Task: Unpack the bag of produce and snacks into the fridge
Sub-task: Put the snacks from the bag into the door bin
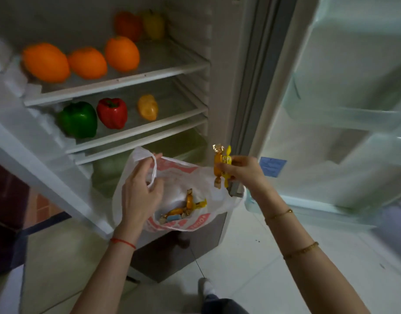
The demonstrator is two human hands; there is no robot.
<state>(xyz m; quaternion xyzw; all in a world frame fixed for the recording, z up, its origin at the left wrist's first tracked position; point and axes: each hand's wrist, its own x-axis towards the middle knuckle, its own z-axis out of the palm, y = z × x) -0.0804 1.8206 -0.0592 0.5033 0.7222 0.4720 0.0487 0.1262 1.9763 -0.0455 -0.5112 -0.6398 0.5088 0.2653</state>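
Note:
My left hand grips the handle of a white plastic bag with red print, holding it open in front of the fridge. Inside the bag lie several wrapped candies, yellow, orange and one blue. My right hand pinches a few yellow wrapped candies above the bag's right edge. On the fridge's upper shelf sit three oranges, with a red and a yellow pepper behind them. The middle shelf holds a green pepper, a red pepper and a yellow pepper.
The fridge door stands open on the right, with door shelves. A clear drawer sits below the shelves, behind the bag. My foot stands on the white tiled floor.

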